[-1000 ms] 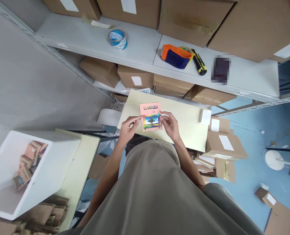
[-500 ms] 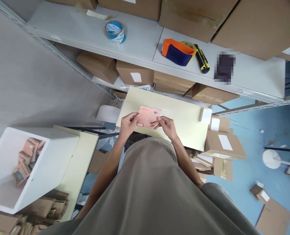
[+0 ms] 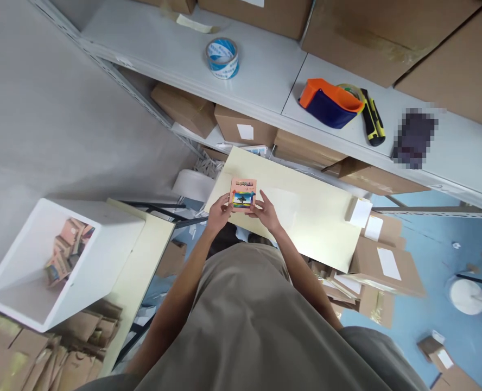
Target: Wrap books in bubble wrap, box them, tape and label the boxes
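Observation:
Both hands hold a small pink box (image 3: 243, 196) over the cream tabletop (image 3: 318, 217). Its front faces up, with a tree picture and dark lettering. My left hand (image 3: 220, 212) grips its left edge, thumb on the front. My right hand (image 3: 266, 210) holds the lower right edge between thumb and fingers, with its index finger raised. A pale flat sheet (image 3: 285, 206) lies on the table just right of my right hand.
A white bin (image 3: 114, 244) at left holds several similar pink boxes (image 3: 65, 252). On the shelf (image 3: 261, 70) are blue-white tape (image 3: 223, 60), an orange-and-navy tape dispenser (image 3: 330, 104) and a utility knife (image 3: 373, 119). Cardboard boxes (image 3: 387, 263) stand right of the table.
The pink box has been turned over: its barcode side showed before, its tree picture shows now. Both hands still hold it. The camera view has shifted, and the pale sheet now shows.

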Demonstrator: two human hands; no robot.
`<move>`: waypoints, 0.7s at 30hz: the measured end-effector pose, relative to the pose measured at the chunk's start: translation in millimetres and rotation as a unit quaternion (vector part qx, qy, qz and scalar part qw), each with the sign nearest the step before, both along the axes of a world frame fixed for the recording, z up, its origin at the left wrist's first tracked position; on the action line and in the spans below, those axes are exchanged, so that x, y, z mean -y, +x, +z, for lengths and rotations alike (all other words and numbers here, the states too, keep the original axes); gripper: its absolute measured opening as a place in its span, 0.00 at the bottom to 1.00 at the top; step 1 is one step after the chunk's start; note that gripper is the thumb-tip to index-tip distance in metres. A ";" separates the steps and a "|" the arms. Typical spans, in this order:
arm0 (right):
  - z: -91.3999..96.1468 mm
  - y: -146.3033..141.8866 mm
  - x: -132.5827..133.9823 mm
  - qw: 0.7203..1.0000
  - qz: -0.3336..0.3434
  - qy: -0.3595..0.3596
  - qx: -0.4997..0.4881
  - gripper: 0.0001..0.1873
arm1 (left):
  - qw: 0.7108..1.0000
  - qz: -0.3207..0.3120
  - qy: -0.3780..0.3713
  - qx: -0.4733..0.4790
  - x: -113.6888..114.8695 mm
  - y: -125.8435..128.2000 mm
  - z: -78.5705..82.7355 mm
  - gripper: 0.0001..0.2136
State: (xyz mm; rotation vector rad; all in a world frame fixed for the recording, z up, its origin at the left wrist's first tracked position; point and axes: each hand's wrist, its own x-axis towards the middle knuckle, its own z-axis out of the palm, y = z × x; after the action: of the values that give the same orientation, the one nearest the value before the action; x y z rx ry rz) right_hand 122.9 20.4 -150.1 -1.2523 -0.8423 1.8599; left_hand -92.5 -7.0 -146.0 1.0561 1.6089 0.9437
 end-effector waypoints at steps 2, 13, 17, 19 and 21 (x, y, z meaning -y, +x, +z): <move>-11.0 -16.0 -16.3 1.000 -0.010 -0.011 0.008 0.36 | 1.000 0.008 -0.021 0.001 -17.8 -15.6 -12.7 0.31; -60.1 -97.2 -104.6 0.987 -0.119 -0.059 0.092 0.14 | 0.997 -0.007 -0.068 -0.021 -142.1 -69.9 -72.9 0.18; -76.5 -113.9 -128.0 0.972 -0.186 -0.095 0.111 0.10 | 0.995 -0.036 -0.086 -0.021 -169.6 -72.7 -94.9 0.18; -82.1 -119.3 -134.2 0.966 -0.204 -0.102 0.124 0.12 | 0.995 -0.052 -0.089 -0.015 -175.8 -73.2 -102.3 0.19; -85.4 -123.7 -135.4 0.960 -0.220 -0.108 0.136 0.15 | 0.994 -0.063 -0.090 -0.015 -176.2 -74.8 -106.7 0.18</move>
State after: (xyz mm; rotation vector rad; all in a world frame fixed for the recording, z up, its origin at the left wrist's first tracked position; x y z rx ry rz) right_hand -0.8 155.8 -235.5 -1.7035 -0.4501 1.4675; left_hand -167.3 169.2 -252.7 1.0365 1.6009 0.6881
